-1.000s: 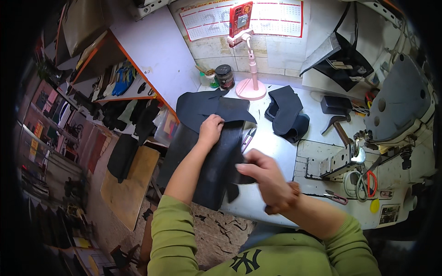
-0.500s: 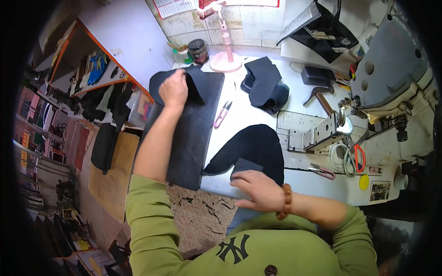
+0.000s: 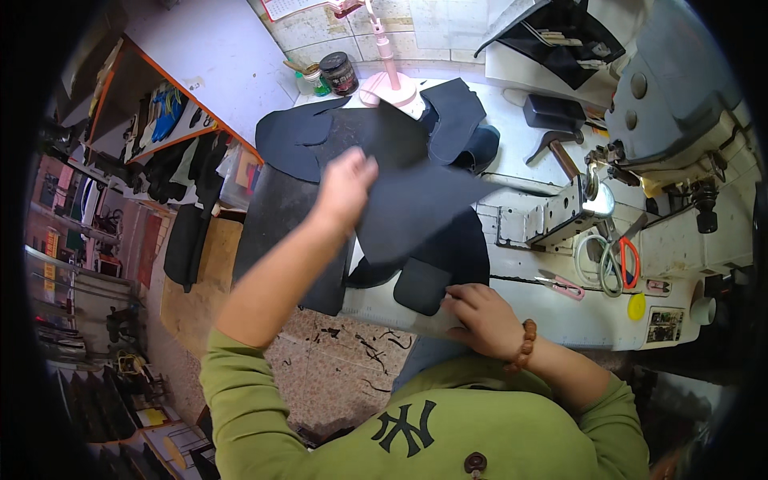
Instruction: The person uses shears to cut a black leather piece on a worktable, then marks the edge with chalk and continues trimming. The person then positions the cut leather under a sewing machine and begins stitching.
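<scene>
In my left hand (image 3: 346, 190) is a large dark grey shoe-upper-like sheet piece (image 3: 412, 210), pinched at its left side and blurred by motion. It hangs over the table's middle and covers part of a curved black piece (image 3: 472, 252) lying there. My right hand (image 3: 484, 322) is at the table's front edge, its fingers closed at the right edge of a small black patch (image 3: 422, 286) with rounded corners. More dark cut pieces (image 3: 292, 140) lie at the far end of the black cutting board (image 3: 276, 232).
A sewing machine (image 3: 672, 104) stands at the right, with a hammer (image 3: 564, 160), scissors (image 3: 608, 256) and pink-handled snips (image 3: 564, 286) near it. Folded dark pieces (image 3: 456, 120), a pink lamp stand (image 3: 388, 60) and a dark jar (image 3: 339, 74) are at the back.
My left hand has lifted a sheet off the pile and swung it right and nearer. My right hand has moved slightly right, and the small patch now shows more fully.
</scene>
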Motion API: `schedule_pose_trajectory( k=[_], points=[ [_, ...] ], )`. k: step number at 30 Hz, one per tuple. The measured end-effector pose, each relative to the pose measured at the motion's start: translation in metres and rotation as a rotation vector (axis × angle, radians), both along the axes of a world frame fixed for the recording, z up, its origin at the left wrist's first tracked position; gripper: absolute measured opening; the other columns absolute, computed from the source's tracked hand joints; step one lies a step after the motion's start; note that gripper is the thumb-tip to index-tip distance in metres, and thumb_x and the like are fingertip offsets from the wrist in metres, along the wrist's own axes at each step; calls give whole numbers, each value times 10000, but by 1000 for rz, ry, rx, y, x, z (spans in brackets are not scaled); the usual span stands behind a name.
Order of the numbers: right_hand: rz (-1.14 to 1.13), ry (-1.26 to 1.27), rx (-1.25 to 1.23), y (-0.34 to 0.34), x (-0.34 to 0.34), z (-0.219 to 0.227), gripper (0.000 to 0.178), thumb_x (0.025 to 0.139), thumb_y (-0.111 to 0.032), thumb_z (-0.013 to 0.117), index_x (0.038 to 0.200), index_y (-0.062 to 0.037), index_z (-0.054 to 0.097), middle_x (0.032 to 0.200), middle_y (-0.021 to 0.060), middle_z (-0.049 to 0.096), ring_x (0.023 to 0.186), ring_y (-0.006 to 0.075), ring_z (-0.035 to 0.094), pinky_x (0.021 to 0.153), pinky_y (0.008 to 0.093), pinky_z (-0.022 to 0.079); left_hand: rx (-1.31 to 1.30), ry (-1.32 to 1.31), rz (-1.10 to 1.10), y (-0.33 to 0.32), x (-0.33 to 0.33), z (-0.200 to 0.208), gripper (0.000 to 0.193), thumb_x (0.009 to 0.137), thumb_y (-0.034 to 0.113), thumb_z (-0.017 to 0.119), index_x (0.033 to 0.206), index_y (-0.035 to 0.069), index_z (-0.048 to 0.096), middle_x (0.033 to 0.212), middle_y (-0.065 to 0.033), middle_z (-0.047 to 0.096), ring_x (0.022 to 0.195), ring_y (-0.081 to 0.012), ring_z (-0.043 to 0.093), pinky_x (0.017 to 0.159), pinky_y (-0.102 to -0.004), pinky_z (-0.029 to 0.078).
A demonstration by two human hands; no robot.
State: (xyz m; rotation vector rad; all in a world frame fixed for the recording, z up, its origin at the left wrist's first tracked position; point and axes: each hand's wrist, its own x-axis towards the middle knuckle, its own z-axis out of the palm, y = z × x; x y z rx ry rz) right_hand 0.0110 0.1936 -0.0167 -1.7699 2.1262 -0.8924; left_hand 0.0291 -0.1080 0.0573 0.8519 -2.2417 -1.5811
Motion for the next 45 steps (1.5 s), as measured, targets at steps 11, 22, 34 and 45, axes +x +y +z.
schedule_pose_trajectory(
  k=[11,22,34,45],
  points=[
    [-32,214,60,67,-30,-6,244,707,-54,649,944,-57,593,1026,99,570,1068,294,546,957,410,443,469,94,-49,108,72,-98,438,910,-61,553,1329,-39,428,1248,-139,585,1129,-185,567,987,-317,454],
    [-449,-86,-291,50,-29,-15,410,742,95,619,1140,3,590,993,182,658,848,351,655,768,351,531,82,-63,-145,112,92,-73,556,912,-85,497,1445,19,377,1057,-90,643,900,-108,599,823,-223,468],
    [-427,-1190,-112,29,-71,77,230,974,-191,591,831,-12,589,758,-23,537,703,60,444,631,218,386,-200,-231,-314,74,84,62,238,877,125,687,686,5,609,585,8,556,567,-33,492,504,-221,381],
    [-446,-431,-89,47,-43,-13,357,867,-167,696,1175,-2,622,1004,118,561,794,196,570,742,291,480,-400,-65,-60,102,88,-98,184,837,151,728,842,35,584,842,-94,565,776,-253,569,710,-384,473]
  ],
)
